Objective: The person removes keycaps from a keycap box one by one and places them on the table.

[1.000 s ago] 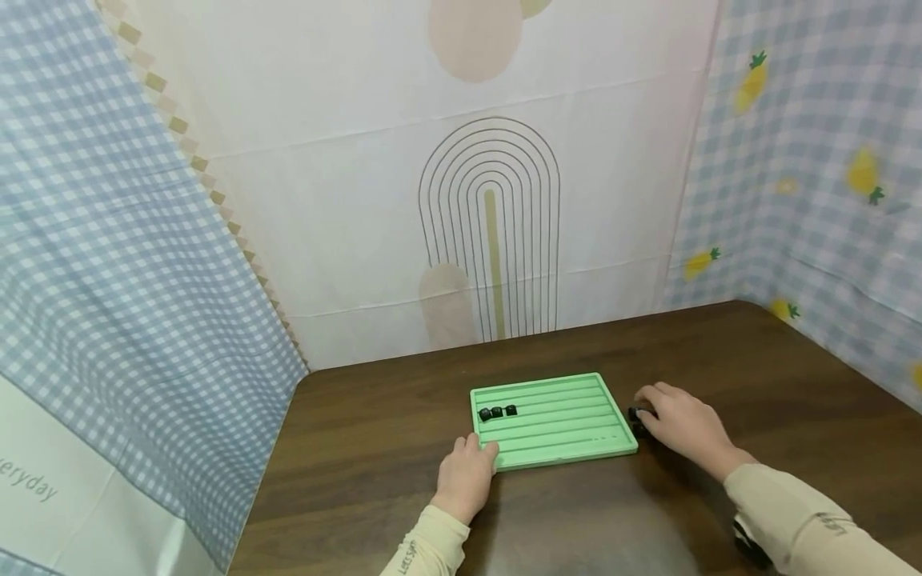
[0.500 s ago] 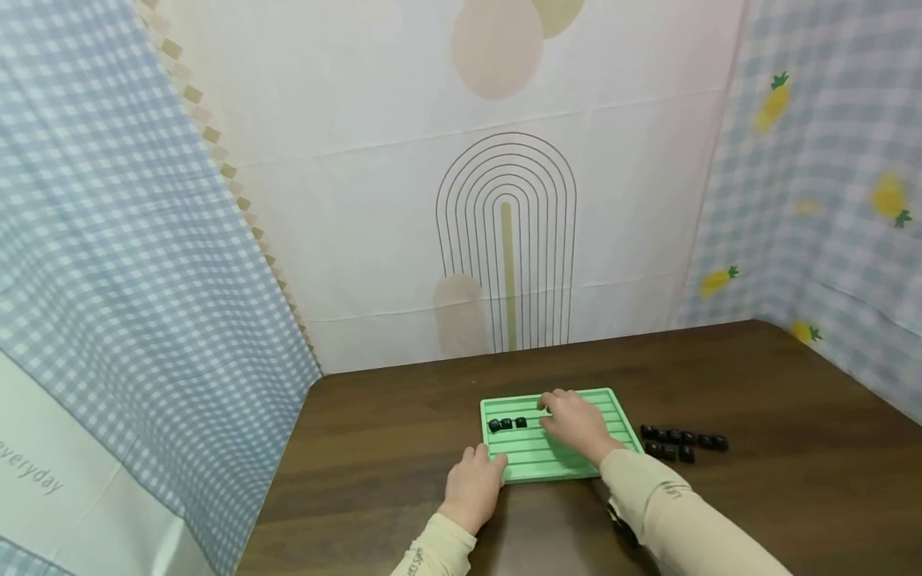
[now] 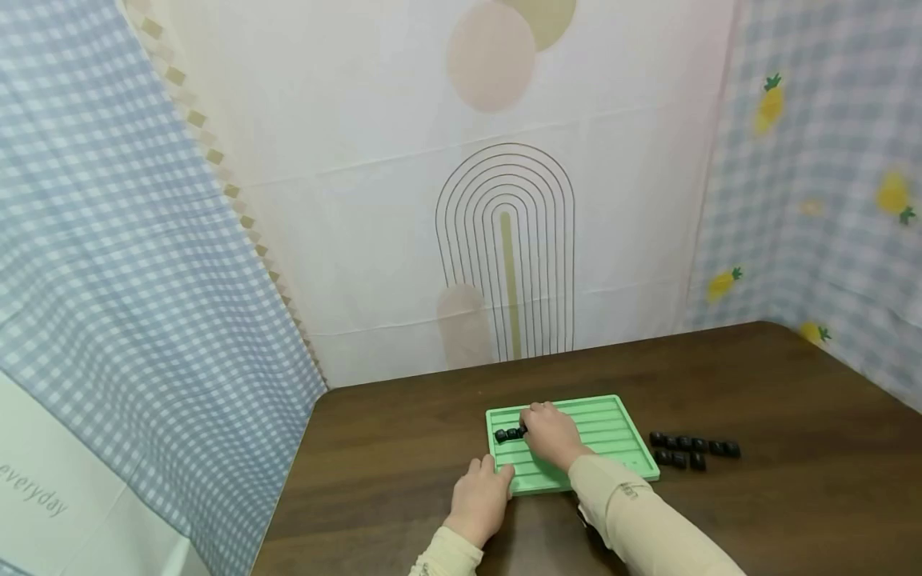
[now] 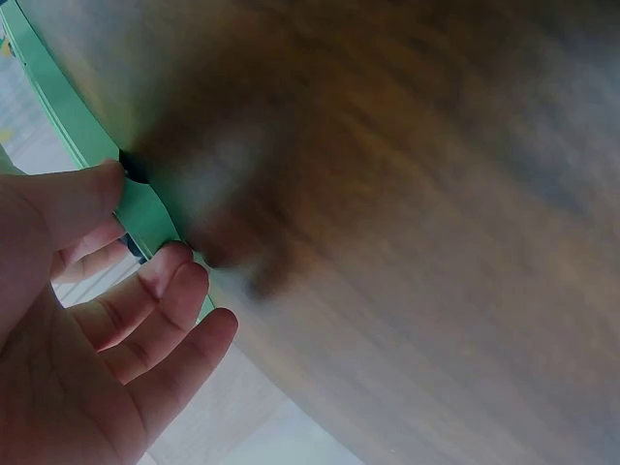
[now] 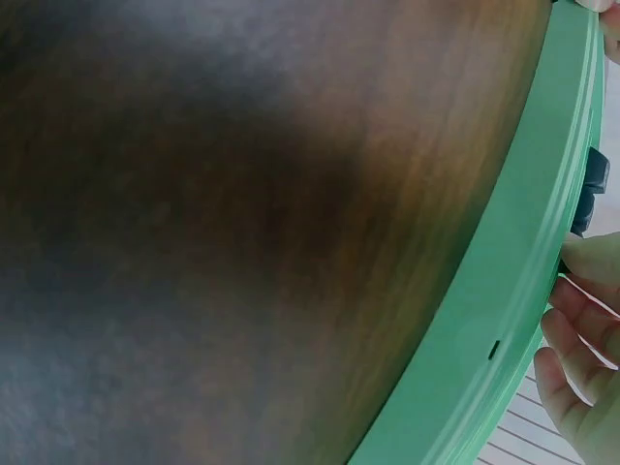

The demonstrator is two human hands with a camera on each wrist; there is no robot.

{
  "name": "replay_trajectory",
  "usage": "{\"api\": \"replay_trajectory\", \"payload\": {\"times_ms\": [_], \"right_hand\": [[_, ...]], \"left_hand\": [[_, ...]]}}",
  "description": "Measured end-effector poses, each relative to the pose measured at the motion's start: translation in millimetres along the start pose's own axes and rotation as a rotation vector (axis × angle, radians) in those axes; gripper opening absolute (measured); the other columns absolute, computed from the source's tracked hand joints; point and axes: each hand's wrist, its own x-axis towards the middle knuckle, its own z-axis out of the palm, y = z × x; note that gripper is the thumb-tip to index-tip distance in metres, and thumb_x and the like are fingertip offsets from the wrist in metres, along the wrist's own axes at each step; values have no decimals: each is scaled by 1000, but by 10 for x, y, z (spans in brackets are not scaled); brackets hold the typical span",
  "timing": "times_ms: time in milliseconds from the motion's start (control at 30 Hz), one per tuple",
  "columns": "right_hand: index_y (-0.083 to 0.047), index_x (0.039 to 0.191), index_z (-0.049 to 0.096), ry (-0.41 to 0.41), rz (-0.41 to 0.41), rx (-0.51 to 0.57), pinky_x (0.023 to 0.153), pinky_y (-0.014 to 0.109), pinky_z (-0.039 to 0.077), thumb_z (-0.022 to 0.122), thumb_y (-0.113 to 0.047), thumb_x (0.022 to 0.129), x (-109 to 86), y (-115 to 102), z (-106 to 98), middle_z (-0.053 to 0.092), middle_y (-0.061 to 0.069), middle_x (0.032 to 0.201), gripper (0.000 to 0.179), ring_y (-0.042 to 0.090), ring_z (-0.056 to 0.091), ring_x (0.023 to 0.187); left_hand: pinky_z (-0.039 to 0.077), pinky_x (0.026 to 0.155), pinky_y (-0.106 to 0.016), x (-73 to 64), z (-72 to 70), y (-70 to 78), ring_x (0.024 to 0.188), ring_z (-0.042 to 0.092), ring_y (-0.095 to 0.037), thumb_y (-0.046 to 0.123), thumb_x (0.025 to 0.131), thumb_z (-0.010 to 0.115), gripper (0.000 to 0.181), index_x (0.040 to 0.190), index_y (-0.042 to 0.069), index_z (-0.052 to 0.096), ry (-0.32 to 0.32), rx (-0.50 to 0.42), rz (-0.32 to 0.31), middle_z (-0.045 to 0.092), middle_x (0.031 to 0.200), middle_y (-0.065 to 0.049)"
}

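A light green ridged tray lies on the table. My left hand holds its near left corner; in the left wrist view the thumb and fingers lie on either side of that corner. Small black keycaps stand in a short row at the tray's left side. At the right end of this row, my right hand pinches another keycap, mostly hidden by the fingers. A dark bit of that keycap shows by the thumb in the right wrist view.
Right of the tray, more black keycaps lie in two rows on the dark wooden table. Behind the table hangs a pale printed cloth, with blue checked cloths at the sides.
My right hand has moved left from the loose keycaps, across the tray, down to the end of the row. The left hand keeps its place at the tray corner.
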Motion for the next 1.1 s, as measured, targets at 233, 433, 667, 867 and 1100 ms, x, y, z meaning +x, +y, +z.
{"api": "replay_trajectory", "payload": {"times_ms": [233,433,667,867,1100], "right_hand": [[-11,90,66,3,-2,-19,67,37,52,67,-13,83,-23,-10,-41,63,5,92,8,23,58,86],[-10,90,64,-18,-14,-17,67,35,51,68,-15,82,-90,64,-59,61,5,89,10,22,56,84],[-10,90,62,-28,9,97,62,34,48,64,-10,83,-196,268,-284,61,3,89,7,21,56,84],[-11,98,64,-15,17,148,66,38,50,66,-13,83,-407,608,-649,64,4,95,15,23,59,90],[-11,101,66,35,89,123,61,38,48,66,-17,82,-863,1207,-965,66,6,96,20,22,61,83]], "left_hand": [[43,47,-29,9,-38,38,76,50,-20,29,82,67,19,95,20,57,-22,-12,-38,52,87,-6],[45,50,-30,-3,-15,99,78,51,-21,30,83,66,19,96,20,58,-86,-38,-38,53,89,-7],[44,50,-30,-25,15,133,77,50,-20,30,83,66,18,95,20,57,-112,-47,-43,52,88,-7],[43,48,-29,-14,-2,100,75,50,-20,29,83,65,16,94,19,57,-84,-28,-27,51,87,-7],[44,47,-28,16,-57,28,75,51,-20,27,82,67,17,94,18,58,-17,-3,-21,53,87,-7]]}}
